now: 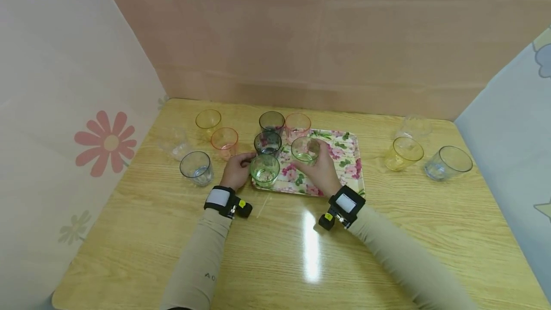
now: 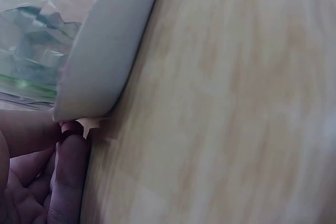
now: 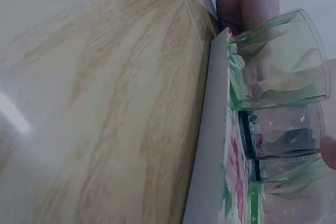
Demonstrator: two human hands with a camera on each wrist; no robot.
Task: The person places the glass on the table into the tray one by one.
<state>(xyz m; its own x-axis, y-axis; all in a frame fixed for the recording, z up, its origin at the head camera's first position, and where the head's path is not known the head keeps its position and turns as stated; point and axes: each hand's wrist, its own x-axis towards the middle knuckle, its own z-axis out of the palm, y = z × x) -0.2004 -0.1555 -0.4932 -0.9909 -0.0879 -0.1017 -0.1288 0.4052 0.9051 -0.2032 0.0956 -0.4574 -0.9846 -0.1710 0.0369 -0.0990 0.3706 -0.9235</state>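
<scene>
A floral tray with a white underside lies on the table. My left hand is at its left edge, thumb and fingers pinching the white tray rim near a corner. My right hand holds a clear green glass over the tray, thumb and fingers round its sides. A second green glass stands at the tray's front left corner, close to my left hand. Behind it are two dark grey glasses, one behind the other. A pink glass stands to their right at the back.
Left of the tray stand a yellow glass, an orange-red glass, a clear glass and a bluish glass. To the right are another yellow glass, a blue-tinted glass and a clear glass. A wall rises behind the table.
</scene>
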